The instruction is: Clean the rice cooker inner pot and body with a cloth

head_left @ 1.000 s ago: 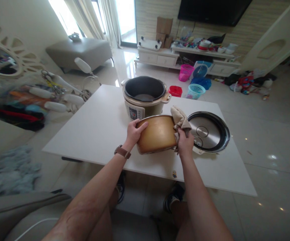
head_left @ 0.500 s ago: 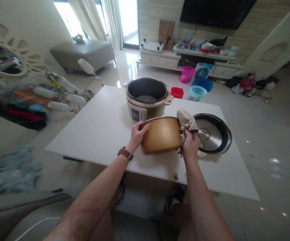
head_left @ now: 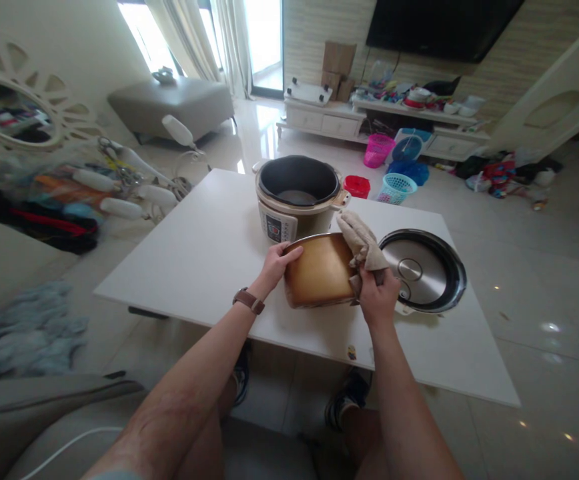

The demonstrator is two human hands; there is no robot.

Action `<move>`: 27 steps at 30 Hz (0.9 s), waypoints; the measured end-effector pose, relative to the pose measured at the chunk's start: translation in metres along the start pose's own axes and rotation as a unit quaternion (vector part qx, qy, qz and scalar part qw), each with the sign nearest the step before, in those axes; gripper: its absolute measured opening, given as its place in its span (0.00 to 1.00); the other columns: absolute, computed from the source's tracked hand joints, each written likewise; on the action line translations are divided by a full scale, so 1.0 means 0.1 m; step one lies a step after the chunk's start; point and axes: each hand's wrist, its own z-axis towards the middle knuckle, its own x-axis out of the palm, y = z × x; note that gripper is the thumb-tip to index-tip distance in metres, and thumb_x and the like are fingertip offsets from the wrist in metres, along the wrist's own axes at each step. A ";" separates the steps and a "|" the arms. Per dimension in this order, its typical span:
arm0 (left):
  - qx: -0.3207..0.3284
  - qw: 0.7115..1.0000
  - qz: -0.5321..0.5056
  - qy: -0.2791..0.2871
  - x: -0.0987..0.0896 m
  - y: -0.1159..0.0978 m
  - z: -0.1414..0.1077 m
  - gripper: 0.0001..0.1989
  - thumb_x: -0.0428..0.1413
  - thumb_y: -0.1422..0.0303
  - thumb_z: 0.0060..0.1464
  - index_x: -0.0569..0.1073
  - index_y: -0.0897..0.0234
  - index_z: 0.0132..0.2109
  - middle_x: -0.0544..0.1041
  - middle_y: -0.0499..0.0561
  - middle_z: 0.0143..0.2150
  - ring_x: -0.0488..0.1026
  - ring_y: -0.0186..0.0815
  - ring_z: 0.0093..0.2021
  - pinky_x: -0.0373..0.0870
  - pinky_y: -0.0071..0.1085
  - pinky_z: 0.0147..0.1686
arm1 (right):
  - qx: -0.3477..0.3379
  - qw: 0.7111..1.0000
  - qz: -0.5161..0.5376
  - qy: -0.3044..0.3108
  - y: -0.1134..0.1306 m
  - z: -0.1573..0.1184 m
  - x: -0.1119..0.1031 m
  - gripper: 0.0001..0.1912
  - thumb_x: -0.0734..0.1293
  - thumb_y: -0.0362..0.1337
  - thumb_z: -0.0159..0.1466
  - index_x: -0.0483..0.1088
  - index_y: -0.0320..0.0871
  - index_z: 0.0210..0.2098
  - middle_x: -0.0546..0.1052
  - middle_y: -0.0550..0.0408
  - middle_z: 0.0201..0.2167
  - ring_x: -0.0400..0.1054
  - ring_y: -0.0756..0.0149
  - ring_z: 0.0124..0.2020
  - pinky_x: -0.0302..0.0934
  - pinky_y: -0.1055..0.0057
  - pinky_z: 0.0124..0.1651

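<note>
A gold-brown inner pot (head_left: 318,272) is tilted above the front of the white table. My left hand (head_left: 275,268) grips its left rim, thumb on the outer wall. A beige cloth (head_left: 360,241) is bunched in my right hand (head_left: 378,295) and lies against the pot's right side. Behind the pot stands the cooker body (head_left: 297,200), uncovered, with a dark inside and a control panel on its front. To the right, the round lid (head_left: 422,270) rests with its metal underside up.
The white table (head_left: 179,267) has a small sticker near its front edge. Beyond it on the floor are a pink basket (head_left: 378,150), a red basin (head_left: 357,187) and a light blue basket (head_left: 397,189). A lamp (head_left: 159,195) with white shades stands at the left.
My right hand has slid the cloth leftward over the pot's right side, covering more of its wall. My left hand keeps its hold on the rim. The camera view has shifted slightly.
</note>
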 end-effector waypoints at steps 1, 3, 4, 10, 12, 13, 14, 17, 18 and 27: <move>-0.003 1.000 -0.001 0.001 -0.01 -0.01 0.00 0.23 0.68 0.48 0.44 0.71 0.63 0.29 0.71 0.47 0.28 0.65 0.33 0.30 0.58 0.31 0.31 | 0.021 1.000 0.004 -0.012 -0.01 0.01 0.01 0.18 0.71 0.49 0.63 0.80 0.42 0.45 0.84 0.46 0.42 0.79 0.52 0.46 0.71 0.53 0.54; -0.009 1.000 -0.003 0.005 -0.04 0.00 0.01 0.23 0.68 0.48 0.43 0.73 0.63 0.30 0.72 0.48 0.29 0.66 0.34 0.30 0.59 0.31 0.31 | 0.045 0.998 0.006 -0.039 -0.04 0.03 0.02 0.18 0.70 0.50 0.63 0.80 0.42 0.42 0.84 0.47 0.39 0.79 0.55 0.42 0.72 0.56 0.50; -0.012 1.000 -0.004 0.009 -0.06 0.01 0.02 0.23 0.68 0.48 0.43 0.74 0.64 0.31 0.73 0.49 0.30 0.66 0.34 0.31 0.59 0.31 0.31 | 0.056 0.997 0.011 -0.051 -0.07 0.05 0.03 0.18 0.71 0.50 0.63 0.80 0.41 0.41 0.84 0.48 0.38 0.79 0.55 0.42 0.71 0.57 0.49; 0.005 1.000 0.013 0.018 -0.26 -0.02 0.06 0.18 0.67 0.53 0.43 0.73 0.63 0.29 0.71 0.48 0.27 0.65 0.34 0.31 0.60 0.31 0.33 | 0.128 0.987 0.031 -0.086 -0.18 0.10 0.06 0.22 0.71 0.51 0.59 0.82 0.40 0.43 0.85 0.48 0.39 0.79 0.54 0.45 0.70 0.57 0.51; 0.049 0.998 0.042 -0.004 -0.27 -0.11 0.05 0.15 0.66 0.56 0.43 0.73 0.62 0.28 0.69 0.47 0.26 0.63 0.34 0.30 0.59 0.31 0.33 | 0.143 0.986 0.031 -0.080 -0.17 0.09 0.09 0.22 0.71 0.52 0.59 0.82 0.40 0.41 0.85 0.47 0.38 0.79 0.54 0.43 0.70 0.58 0.49; 0.068 0.996 0.057 -0.011 -0.26 -0.16 0.05 0.14 0.65 0.57 0.44 0.73 0.62 0.28 0.69 0.47 0.27 0.63 0.34 0.31 0.59 0.32 0.33 | 0.145 0.986 0.032 -0.076 -0.16 0.08 0.10 0.22 0.71 0.52 0.59 0.82 0.40 0.40 0.85 0.47 0.38 0.79 0.54 0.43 0.70 0.59 0.49; 0.079 0.994 0.072 -0.015 -0.24 -0.21 0.03 0.14 0.64 0.56 0.45 0.74 0.62 0.29 0.69 0.47 0.27 0.63 0.35 0.31 0.59 0.32 0.33 | 0.144 0.986 0.033 -0.072 -0.15 0.07 0.11 0.22 0.71 0.53 0.59 0.82 0.40 0.40 0.85 0.47 0.38 0.78 0.54 0.43 0.70 0.58 0.50; 0.086 0.988 0.127 -0.017 -0.14 -0.29 -0.02 0.19 0.63 0.51 0.49 0.72 0.62 0.28 0.67 0.47 0.26 0.61 0.34 0.30 0.56 0.32 0.30 | 0.137 0.988 0.036 -0.067 -0.12 0.05 0.14 0.23 0.71 0.54 0.59 0.81 0.40 0.41 0.84 0.48 0.39 0.78 0.54 0.45 0.69 0.58 0.53; 0.087 0.985 0.149 -0.023 -0.10 -0.29 -0.03 0.21 0.64 0.50 0.49 0.70 0.62 0.26 0.65 0.46 0.25 0.60 0.33 0.29 0.54 0.32 0.30 | 0.136 0.988 0.037 -0.066 -0.11 0.05 0.14 0.23 0.71 0.54 0.59 0.81 0.40 0.40 0.84 0.48 0.39 0.78 0.54 0.45 0.69 0.58 0.53; 0.100 0.975 0.190 -0.054 -0.05 -0.16 -0.05 0.26 0.66 0.47 0.50 0.65 0.61 0.25 0.62 0.45 0.24 0.59 0.32 0.28 0.52 0.31 0.28 | 0.140 0.988 0.033 -0.061 -0.14 0.06 0.12 0.22 0.70 0.52 0.60 0.81 0.40 0.40 0.84 0.49 0.36 0.78 0.56 0.42 0.69 0.62 0.48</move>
